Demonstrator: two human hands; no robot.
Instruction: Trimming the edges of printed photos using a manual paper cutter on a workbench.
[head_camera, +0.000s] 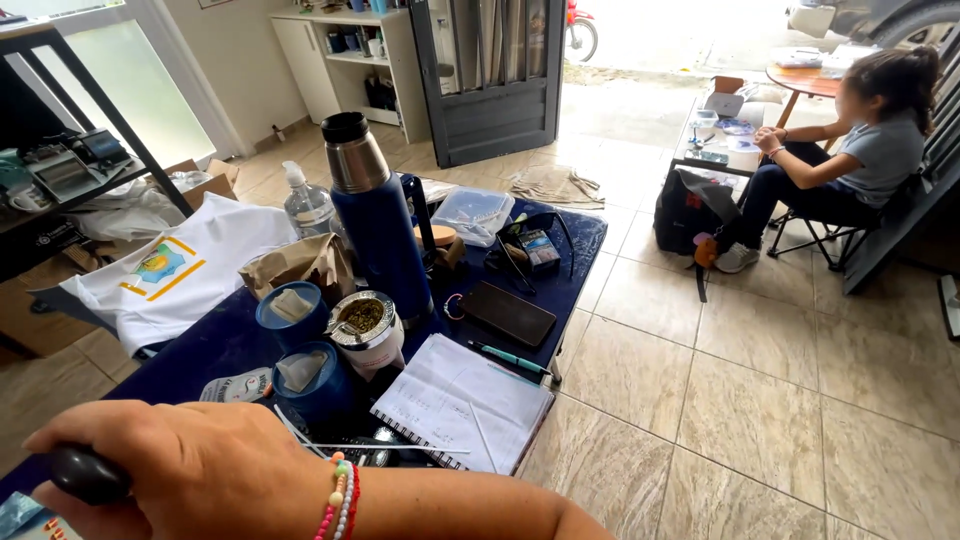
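My right hand (205, 472) reaches in from the bottom edge towards the left, back of the hand up, with beaded bracelets at the wrist. Its fingers are closed around a black rounded handle (88, 476) at the lower left; what the handle belongs to is hidden. Just beyond the hand, on the blue-covered table (225, 345), stand two blue tubs (292, 316) and a metal-rimmed cup filled with green herb (365, 325). An open spiral notebook (465, 400) lies next to them. My left hand is out of sight.
A tall blue flask (378, 225), dark phone (508, 312), teal pen (512, 358), brown paper bag (300, 265), water bottle (306, 205) and clear box (475, 212) crowd the table. A printed white shirt (185, 265) lies left. A person sits at the right (850, 165), a black bag (690, 210) beside them.
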